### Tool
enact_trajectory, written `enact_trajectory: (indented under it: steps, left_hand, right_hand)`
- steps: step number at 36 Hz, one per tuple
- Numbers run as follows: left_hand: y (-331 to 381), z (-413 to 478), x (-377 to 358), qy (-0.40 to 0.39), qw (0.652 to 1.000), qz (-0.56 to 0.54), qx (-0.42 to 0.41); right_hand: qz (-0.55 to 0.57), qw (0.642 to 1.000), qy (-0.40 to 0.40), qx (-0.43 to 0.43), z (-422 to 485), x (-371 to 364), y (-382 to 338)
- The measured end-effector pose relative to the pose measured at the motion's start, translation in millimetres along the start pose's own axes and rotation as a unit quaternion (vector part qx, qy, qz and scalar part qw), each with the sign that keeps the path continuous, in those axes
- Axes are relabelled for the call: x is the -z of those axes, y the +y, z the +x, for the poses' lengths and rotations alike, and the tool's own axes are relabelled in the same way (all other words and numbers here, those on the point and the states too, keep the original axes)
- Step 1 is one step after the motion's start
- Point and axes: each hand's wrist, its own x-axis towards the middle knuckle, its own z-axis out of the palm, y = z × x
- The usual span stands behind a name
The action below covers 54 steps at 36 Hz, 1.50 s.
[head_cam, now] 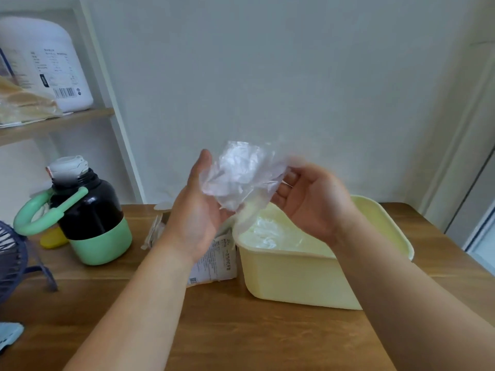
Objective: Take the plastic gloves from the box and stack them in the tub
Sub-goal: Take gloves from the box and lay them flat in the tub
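Observation:
A crumpled clear plastic glove is up in the air between my two hands, above the table. My left hand cups it from the left, thumb pointing up and fingers curled under the plastic. My right hand, blurred by motion, holds the glove's right edge with curled fingers. A loose tail of the glove hangs down toward the pale yellow tub, which has several clear gloves lying inside. The white glove box stands just left of the tub, mostly hidden behind my left wrist.
A black and green flask with a mint handle stands at the left of the wooden table. A blue fan sits at the left edge. A shelf with a white tub is at the upper left. The wall is close behind.

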Motion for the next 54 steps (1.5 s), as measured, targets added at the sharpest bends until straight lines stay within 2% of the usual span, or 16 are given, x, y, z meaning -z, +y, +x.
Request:
enact_trajectory:
  steps: [2, 6, 12, 16, 21, 25, 29, 33, 35, 37, 39, 41, 45, 50, 52, 54]
  left_hand:
    - [-1.0, -1.6, -0.9, -0.020, 1.000, -0.018, -0.012]
    - [-9.1, -3.6, -0.9, -0.087, 0.993, 0.075, -0.022]
    - [-11.5, -6.6, -6.7, -0.139, 0.983, 0.116, -0.025]
    - [-14.2, -0.5, -8.1, -0.068, 0.989, 0.128, -0.017]
    - [-8.7, 0.8, -13.9, 0.015, 0.994, 0.105, 0.008]
    - [-6.8, -1.4, -19.6, 0.022, 0.993, 0.120, 0.000]
    - [-8.2, 7.6, -8.7, 0.103, 0.992, 0.068, 0.038]
    - [-3.5, 17.7, -4.3, 0.198, 0.980, -0.016, 0.035]
    - [0.4, 18.7, -5.7, 0.216, 0.973, 0.085, 0.002]
    - [2.6, 16.7, -5.7, 0.200, 0.953, 0.223, -0.040]
    - [5.5, 16.2, -4.4, 0.169, 0.937, 0.300, -0.064]
    - [8.9, 15.4, -5.8, 0.141, 0.929, 0.335, -0.076]
    - [14.6, 18.7, -6.2, 0.104, 0.901, 0.411, -0.089]
    - [20.8, 19.7, -15.7, 0.011, 0.899, 0.436, -0.043]
    - [19.9, 22.5, -19.1, 0.022, 0.888, 0.457, -0.049]
    - [17.3, 26.1, -18.8, 0.105, 0.858, 0.492, -0.102]
  right_hand:
    - [-0.010, 1.000, 0.022, 0.007, -4.0, 4.3, -2.5]
    - [0.015, 0.999, 0.034, -0.003, -12.9, 8.3, -9.9]
    - [0.026, 0.996, 0.083, -0.009, -17.2, 11.6, -10.6]
    - [0.029, 0.996, 0.090, -0.002, -19.1, 10.5, -8.6]
    - [0.003, 0.998, 0.051, -0.037, -24.0, 10.3, -4.7]
    - [-0.026, 0.998, 0.027, -0.058, -27.3, 10.2, -4.2]
    - [-0.038, 0.995, -0.020, -0.085, -27.8, 15.5, -7.0]
    - [-0.061, 0.992, -0.054, -0.099, -31.6, 21.7, -19.7]
    - [-0.053, 0.992, -0.062, -0.091, -30.2, 19.0, -29.1]
    - [-0.075, 0.992, -0.059, -0.077, -25.2, 16.8, -34.3]
    - [-0.099, 0.993, -0.037, -0.059, -21.4, 12.4, -38.1]
    - [-0.106, 0.993, -0.030, -0.050, -18.5, 8.4, -45.1]
    - [-0.175, 0.977, -0.048, -0.113, -16.9, 3.5, -58.2]
    - [-0.366, 0.919, 0.008, -0.148, -15.1, -6.3, -51.0]
    - [-0.365, 0.919, 0.052, -0.140, -13.5, -6.3, -46.5]
    - [-0.328, 0.929, 0.117, -0.124, -11.0, -1.6, -44.3]
